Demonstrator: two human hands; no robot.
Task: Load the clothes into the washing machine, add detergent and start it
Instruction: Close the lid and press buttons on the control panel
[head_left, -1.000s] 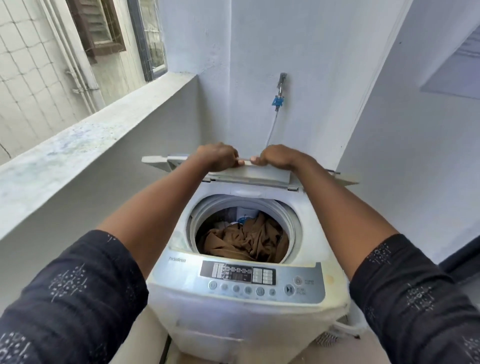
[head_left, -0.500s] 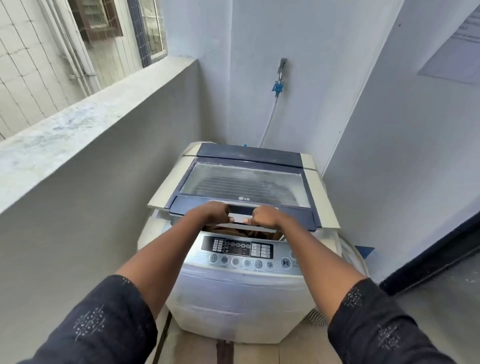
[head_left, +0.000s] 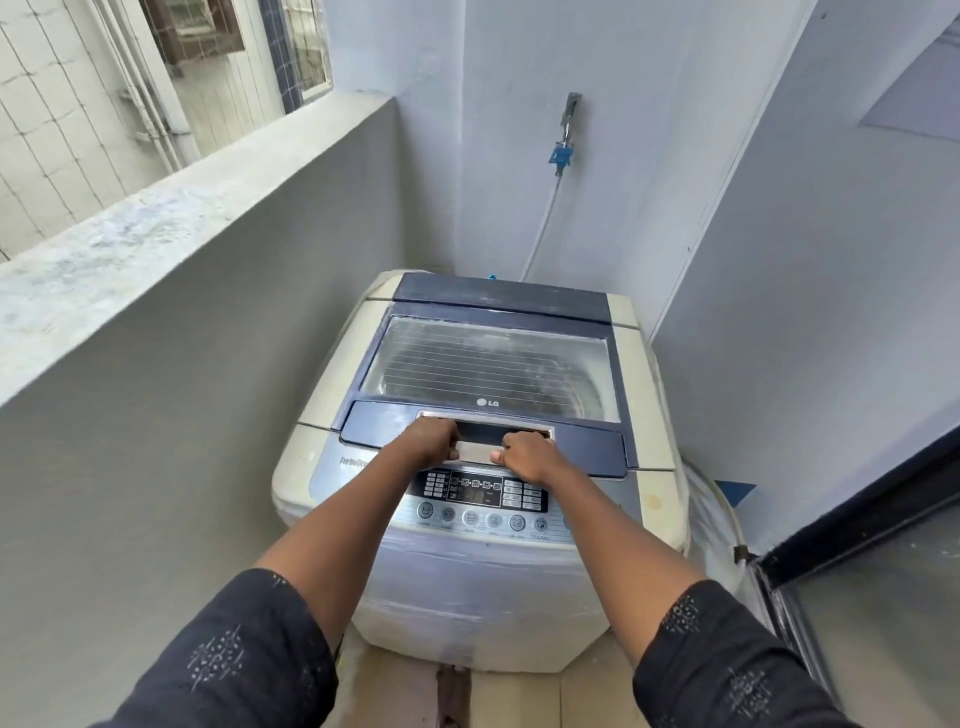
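On the shut lid (head_left: 488, 364), left hand (head_left: 431, 441) and right hand (head_left: 524, 457) grip its handle (head_left: 475, 451).

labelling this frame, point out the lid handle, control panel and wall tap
lid handle (head_left: 475, 452): head view, middle of the silver bar
control panel (head_left: 475, 491): head view, dark display
wall tap (head_left: 561, 155): head view, blue fitting

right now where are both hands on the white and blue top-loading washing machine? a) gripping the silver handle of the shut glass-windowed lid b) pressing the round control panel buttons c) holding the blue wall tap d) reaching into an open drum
A: the left hand and the right hand both grip the silver handle at the front of the blue glass-windowed lid, which lies shut just above the control panel.
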